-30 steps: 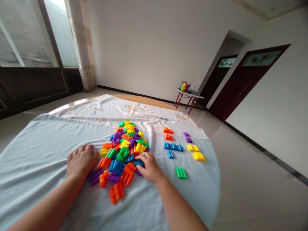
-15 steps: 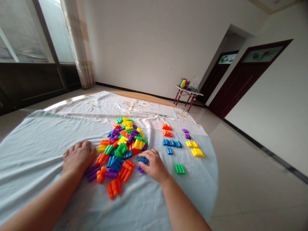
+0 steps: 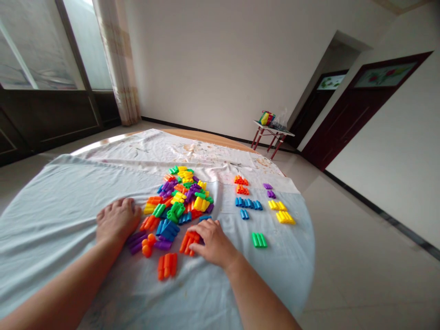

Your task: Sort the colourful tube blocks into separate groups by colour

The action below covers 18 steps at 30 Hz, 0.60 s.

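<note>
Right now the right hand [image 3: 211, 243] lies low on the pale blue cloth-covered round table [image 3: 68, 215]. Its fingers [image 3: 202, 228] are bent, with the thumb closed against the near end of an orange ribbed plastic block [image 3: 188, 242], which sits just left of the fingertips. The mixed heap of coloured plastic blocks [image 3: 178, 201] begins just beyond the fingers. A lone orange block [image 3: 167, 266] lies nearer than the thumb, with bare cloth around it.

The left hand [image 3: 117, 221] rests flat, fingers spread and holding nothing, and purple ribbed blocks [image 3: 135, 240] lie just right of its fingertips.

Right of the right hand's fingers, across open cloth, lies a green block [image 3: 259, 239]. Beyond it are blue blocks [image 3: 248, 204] and yellow blocks [image 3: 282, 214], which lie near the table's curved right edge.
</note>
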Each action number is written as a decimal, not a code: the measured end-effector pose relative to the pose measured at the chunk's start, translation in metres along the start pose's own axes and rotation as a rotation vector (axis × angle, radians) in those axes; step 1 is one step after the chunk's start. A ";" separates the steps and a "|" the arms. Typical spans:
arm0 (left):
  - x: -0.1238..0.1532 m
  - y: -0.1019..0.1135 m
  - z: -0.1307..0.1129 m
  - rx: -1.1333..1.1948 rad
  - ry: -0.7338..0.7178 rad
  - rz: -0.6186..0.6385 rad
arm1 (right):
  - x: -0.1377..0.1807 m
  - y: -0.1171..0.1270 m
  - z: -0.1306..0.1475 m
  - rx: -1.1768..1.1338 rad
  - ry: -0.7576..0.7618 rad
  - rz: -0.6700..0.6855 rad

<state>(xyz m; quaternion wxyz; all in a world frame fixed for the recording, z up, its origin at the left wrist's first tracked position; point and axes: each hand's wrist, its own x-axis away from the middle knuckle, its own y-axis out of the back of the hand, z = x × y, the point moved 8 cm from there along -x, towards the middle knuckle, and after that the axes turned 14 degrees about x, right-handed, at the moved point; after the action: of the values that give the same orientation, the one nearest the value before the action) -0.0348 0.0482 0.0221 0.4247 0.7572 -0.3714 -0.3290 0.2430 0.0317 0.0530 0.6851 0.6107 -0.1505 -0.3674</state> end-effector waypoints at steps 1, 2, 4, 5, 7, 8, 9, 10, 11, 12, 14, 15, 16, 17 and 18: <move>0.000 0.000 0.000 0.000 0.001 -0.001 | 0.001 0.001 -0.004 -0.003 -0.013 0.003; 0.000 0.000 0.000 0.000 0.001 -0.002 | 0.002 0.001 -0.007 -0.011 -0.024 0.003; -0.001 0.000 0.000 0.000 0.002 -0.002 | 0.004 0.003 -0.013 -0.040 -0.043 -0.009; -0.001 0.000 0.000 0.000 0.004 -0.003 | 0.004 0.004 -0.016 -0.061 -0.052 -0.025; -0.001 -0.001 0.001 0.001 0.008 -0.005 | 0.005 0.009 -0.022 -0.110 -0.072 -0.066; -0.001 -0.001 0.002 0.002 0.009 -0.006 | 0.005 0.011 -0.025 -0.138 -0.084 -0.088; -0.001 -0.001 0.002 0.002 0.010 -0.007 | 0.006 0.014 -0.028 -0.167 -0.098 -0.108; -0.001 -0.001 0.002 0.003 0.008 -0.007 | 0.006 0.017 -0.031 -0.197 -0.114 -0.124; -0.001 -0.001 0.002 0.004 0.005 -0.006 | 0.007 0.019 -0.035 -0.225 -0.130 -0.135; -0.001 0.000 0.001 0.005 0.002 -0.005 | 0.008 0.021 -0.038 -0.250 -0.147 -0.144; 0.000 0.001 0.000 0.007 -0.004 0.001 | 0.011 0.022 -0.045 -0.293 -0.190 -0.144; 0.000 0.001 0.000 0.008 -0.006 0.004 | 0.013 0.023 -0.049 -0.310 -0.214 -0.135; 0.000 0.001 0.000 0.009 -0.005 0.005 | 0.015 0.023 -0.053 -0.323 -0.238 -0.125; -0.001 0.001 0.000 0.010 -0.003 0.006 | 0.017 0.024 -0.057 -0.333 -0.258 -0.115; -0.001 0.001 0.000 0.011 -0.001 0.008 | 0.019 0.026 -0.061 -0.340 -0.271 -0.107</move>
<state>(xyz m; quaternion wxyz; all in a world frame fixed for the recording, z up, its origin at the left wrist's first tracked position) -0.0358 0.0485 0.0233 0.4218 0.7579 -0.3763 -0.3256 0.3047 0.0627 0.0606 0.7312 0.4384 -0.1445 -0.5023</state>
